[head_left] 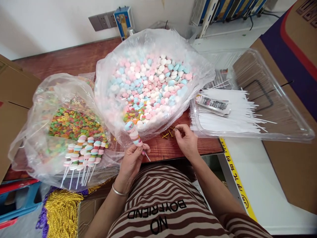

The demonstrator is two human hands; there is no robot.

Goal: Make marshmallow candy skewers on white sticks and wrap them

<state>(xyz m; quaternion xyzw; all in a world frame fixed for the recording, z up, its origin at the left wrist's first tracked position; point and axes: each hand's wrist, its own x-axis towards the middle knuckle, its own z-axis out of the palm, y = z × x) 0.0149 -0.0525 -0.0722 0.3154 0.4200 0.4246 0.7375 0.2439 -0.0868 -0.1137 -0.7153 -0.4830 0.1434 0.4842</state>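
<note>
My left hand [131, 163] is closed around the lower part of a candy skewer [133, 133], which stands tilted with pastel candies on it and its white stick poking out below. A clear wrapper seems to cover the candies. Beside the big bag, my right hand [187, 140] pinches at the edge of a small pile of gold twist ties [168, 133]; a thin tie appears to be at its fingertips. Several finished candy skewers [85, 152] lie at the left on a clear bag, their sticks towards me.
A large clear bag [205, 71] of pink, white and blue candies fills the middle. To its left, another bag [23, 145] holds colourful candy rings [74, 120]. At the right, a clear plastic tray [284, 134] contains white sticks [223, 119] and a small labelled packet [213, 104]. Cardboard boxes [289, 168] flank the table.
</note>
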